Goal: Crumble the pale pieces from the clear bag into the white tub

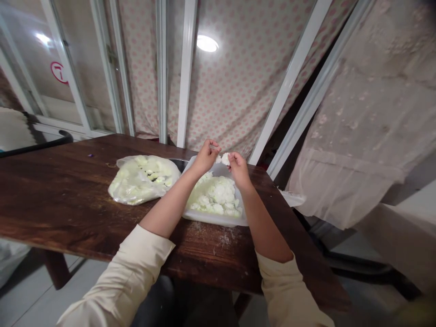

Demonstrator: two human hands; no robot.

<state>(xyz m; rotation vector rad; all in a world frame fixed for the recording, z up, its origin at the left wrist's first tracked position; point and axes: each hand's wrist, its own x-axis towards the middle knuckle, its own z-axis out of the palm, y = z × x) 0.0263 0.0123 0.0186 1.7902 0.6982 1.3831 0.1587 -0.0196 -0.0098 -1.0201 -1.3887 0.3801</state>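
Both hands are raised over the far part of a white tub (214, 218) that holds a heap of white, fluffy pieces (220, 193). Between the fingertips of my right hand (238, 167) is a small white piece (225, 158). My left hand (207, 156) is closed at the fingertips on another white bit (218, 159), right beside the first. To the left of the tub lies a clear plastic bag (136, 190) with pale yellow-green pieces in it.
The dark wooden table (85, 204) has white crumbs near its front edge. Behind the bag, a dark round bowl (180, 164) is partly hidden. Glass panels with a dotted curtain (238, 91) stand behind the table; a pale cloth hangs at the right.
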